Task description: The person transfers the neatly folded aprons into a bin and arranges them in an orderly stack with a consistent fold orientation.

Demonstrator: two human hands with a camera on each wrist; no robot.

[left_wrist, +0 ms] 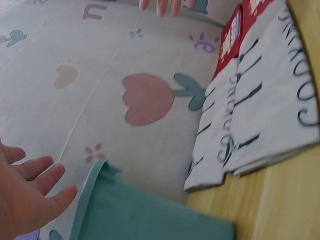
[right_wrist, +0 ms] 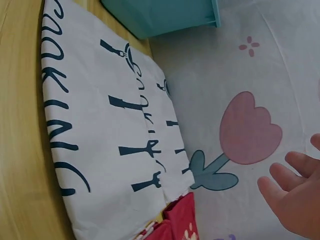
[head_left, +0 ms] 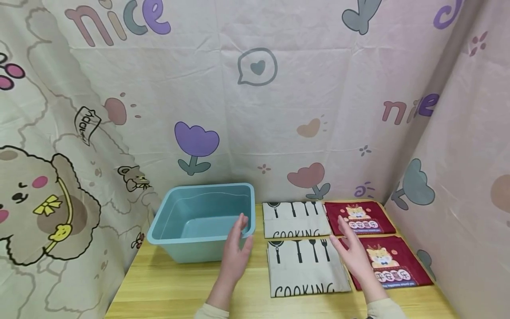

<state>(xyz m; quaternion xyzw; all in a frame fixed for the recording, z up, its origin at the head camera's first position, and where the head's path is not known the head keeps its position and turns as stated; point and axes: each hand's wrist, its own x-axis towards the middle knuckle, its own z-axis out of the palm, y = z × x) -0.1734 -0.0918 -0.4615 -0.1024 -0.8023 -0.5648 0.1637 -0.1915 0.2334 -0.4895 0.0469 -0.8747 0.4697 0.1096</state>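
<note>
My left hand (head_left: 236, 254) is raised with fingers straight beside the right end of a teal plastic tub (head_left: 201, 240), holding nothing. In the left wrist view its spread fingers (left_wrist: 46, 175) show beside the tub's rim. My right hand (head_left: 352, 252) hovers with extended fingers over the seam between folded white and red cloths, also holding nothing. A folded white cloth (head_left: 307, 270) printed with cutlery and "COOKING" lies in front, with a matching white cloth (head_left: 296, 221) behind it. To their right lie two folded dark red cloths, the front one (head_left: 414, 261) and the back one (head_left: 376, 212), each with a cartoon animal.
The light wooden table (head_left: 159, 288) carries the tub at the left and the cloths at the right. A pale printed curtain (head_left: 255, 110) hangs behind the table, and more of it closes in both sides.
</note>
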